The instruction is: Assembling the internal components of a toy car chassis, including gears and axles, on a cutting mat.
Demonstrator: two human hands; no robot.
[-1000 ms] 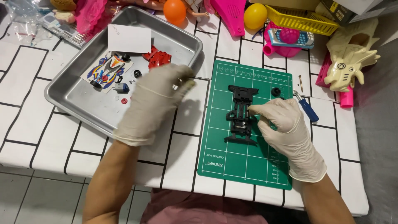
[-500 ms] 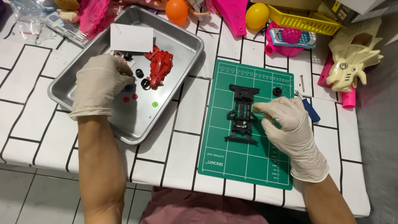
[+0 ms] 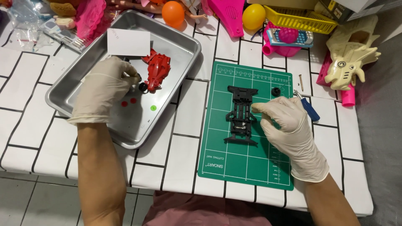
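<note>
Two gloved hands work over a tiled table, one to each side. On the green mat point(image 3: 247, 163) the right hand point(image 3: 289, 134) rests beside the black chassis point(image 3: 240, 115), its fingertips point(image 3: 256, 108) drawn together and touching the chassis's right edge; whether they pinch anything small cannot be told. The chassis lies with its long axis running away from the person, just left of those fingers, so the right hand is much the nearer of the two. A small black wheel point(image 3: 275, 91) sits apart from it on the mat's far right, near a blue-handled screwdriver point(image 3: 307, 106).

Further left, the left hand point(image 3: 104, 90) is down in the steel tray point(image 3: 184, 62), fingers curled narrow around something small that the glove hides. Just right of its fingers lies the red car shell point(image 3: 158, 71), with a black wheel point(image 3: 143, 87) touching it. Red dots point(image 3: 129, 101) and a green one point(image 3: 153, 108) lie on the tray floor, and a white card point(image 3: 128, 42) leans at the tray's far side.
</note>
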